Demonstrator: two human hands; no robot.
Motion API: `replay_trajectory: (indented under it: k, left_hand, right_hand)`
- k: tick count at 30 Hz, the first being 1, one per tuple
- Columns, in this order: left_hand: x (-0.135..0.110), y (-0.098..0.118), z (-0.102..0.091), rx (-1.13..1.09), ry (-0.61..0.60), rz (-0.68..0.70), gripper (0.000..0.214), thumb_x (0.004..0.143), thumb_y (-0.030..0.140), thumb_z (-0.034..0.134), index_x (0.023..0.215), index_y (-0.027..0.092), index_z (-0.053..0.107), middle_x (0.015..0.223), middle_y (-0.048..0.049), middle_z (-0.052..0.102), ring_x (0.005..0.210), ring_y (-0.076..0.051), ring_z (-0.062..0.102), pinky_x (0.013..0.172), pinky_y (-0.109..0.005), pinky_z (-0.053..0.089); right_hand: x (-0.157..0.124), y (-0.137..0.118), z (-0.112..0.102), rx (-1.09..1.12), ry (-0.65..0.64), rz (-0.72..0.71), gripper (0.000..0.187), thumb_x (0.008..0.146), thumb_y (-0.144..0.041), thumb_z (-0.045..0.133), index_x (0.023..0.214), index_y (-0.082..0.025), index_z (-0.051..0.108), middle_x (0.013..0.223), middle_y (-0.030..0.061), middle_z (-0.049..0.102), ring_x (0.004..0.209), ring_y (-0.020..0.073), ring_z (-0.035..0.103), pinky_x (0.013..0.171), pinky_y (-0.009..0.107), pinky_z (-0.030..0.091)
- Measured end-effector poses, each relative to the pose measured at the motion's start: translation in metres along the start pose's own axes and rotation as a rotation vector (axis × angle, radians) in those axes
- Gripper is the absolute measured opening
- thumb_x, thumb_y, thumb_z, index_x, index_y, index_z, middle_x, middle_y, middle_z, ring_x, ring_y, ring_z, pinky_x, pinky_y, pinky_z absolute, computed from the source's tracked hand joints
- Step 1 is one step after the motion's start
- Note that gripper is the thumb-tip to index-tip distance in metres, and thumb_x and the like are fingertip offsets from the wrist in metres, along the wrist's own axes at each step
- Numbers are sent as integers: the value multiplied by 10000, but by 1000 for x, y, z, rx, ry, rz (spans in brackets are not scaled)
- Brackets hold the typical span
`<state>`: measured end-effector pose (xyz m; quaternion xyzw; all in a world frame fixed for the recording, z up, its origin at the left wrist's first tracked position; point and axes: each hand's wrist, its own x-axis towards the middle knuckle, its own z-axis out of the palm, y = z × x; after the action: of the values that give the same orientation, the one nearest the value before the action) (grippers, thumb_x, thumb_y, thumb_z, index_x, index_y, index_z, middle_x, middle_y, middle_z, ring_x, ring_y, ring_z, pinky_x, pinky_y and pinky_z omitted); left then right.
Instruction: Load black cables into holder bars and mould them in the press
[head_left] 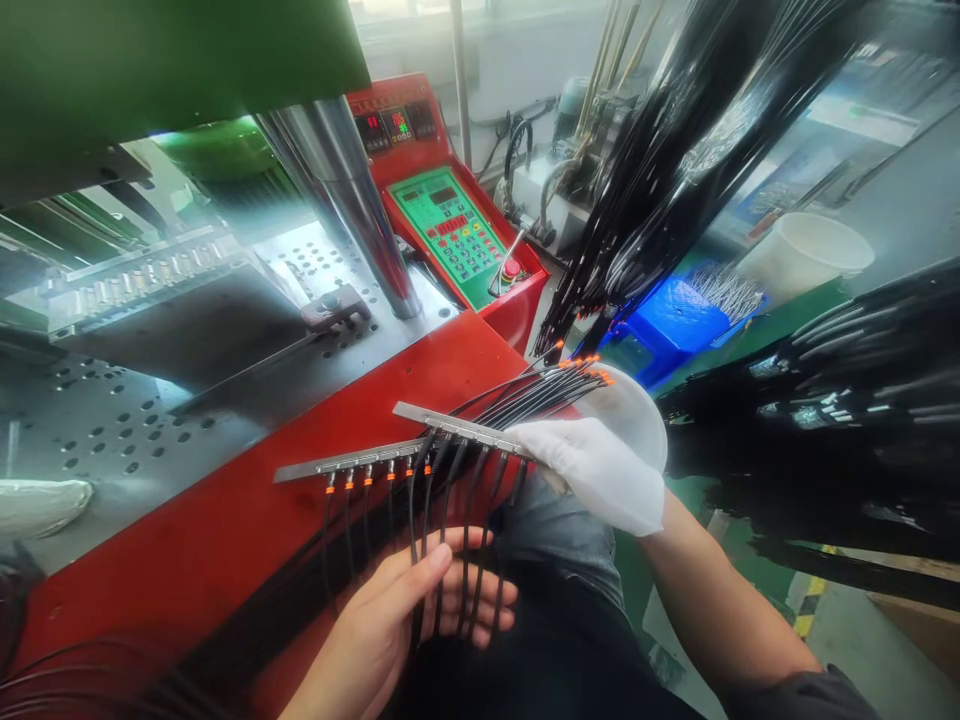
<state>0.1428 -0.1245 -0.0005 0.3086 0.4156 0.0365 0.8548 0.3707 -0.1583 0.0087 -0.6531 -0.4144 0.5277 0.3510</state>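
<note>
My right hand (pixel 592 470), in a white glove, grips the right end of a slim metal bar (pixel 420 412). Black cables (pixel 480 540) hang down in a row from this bar. Bare and cupped, my left hand (pixel 420 600) is open below it, thumb apart from the outstretched fingers; the hanging cables cross its fingers. A second metal bar (pixel 300 472) sits just left of the first, partly behind it, with orange-ringed cable ends (pixel 368 480) along its lower edge. Behind the gloved hand, a bundle of orange-tipped black cables (pixel 525 395) lies over a whitish round container (pixel 645 425).
A red machine table (pixel 225 500) carries a perforated metal plate (pixel 112 420) and a steel column (pixel 352 200). Beyond stands a red control box (pixel 517 310). Large black cable bundles (pixel 825 410) hang at the right, near a blue bin (pixel 667 330) and white bucket (pixel 814 250).
</note>
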Motion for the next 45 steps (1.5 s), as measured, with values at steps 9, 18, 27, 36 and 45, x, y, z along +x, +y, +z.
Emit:
replay_trajectory:
  k: [9,18,27,36,45]
  left_hand:
    - [-5,0,-3,62,-5,131,443,920,405,416,1193,64,490,948,-231,688,806,-320,676,734,-416,478]
    - [1,-5,15,168,93,299,394,932,430,402,1110,101,525,799,-128,681,668,-230,655,640,-336,481]
    - [-2,-9,18,-24,281,462,395,920,451,428,1104,113,521,565,28,492,398,-86,407,407,-214,321]
    - [-1,-6,15,-36,185,420,326,911,402,464,1073,129,536,638,3,498,468,-110,457,428,-230,363]
    - [-17,-2,12,600,346,627,214,883,377,529,802,196,610,651,-27,518,605,-161,448,611,-261,380]
  right_hand:
    - [3,13,5,133,42,-83,397,957,-379,366,1157,-188,650,486,-45,414,478,96,379,487,206,336]
    - [7,14,41,130,259,-244,439,955,-407,317,1132,-192,657,582,7,542,552,156,497,572,276,462]
    - [9,4,67,243,341,-291,467,950,-464,357,1182,-163,627,592,5,556,561,137,501,583,250,469]
    - [6,2,76,340,278,-274,413,944,-456,392,1156,-195,631,844,48,643,769,168,582,712,282,498]
    - [18,26,87,449,172,-339,522,935,-599,248,755,-186,511,491,-28,425,434,105,385,439,235,359]
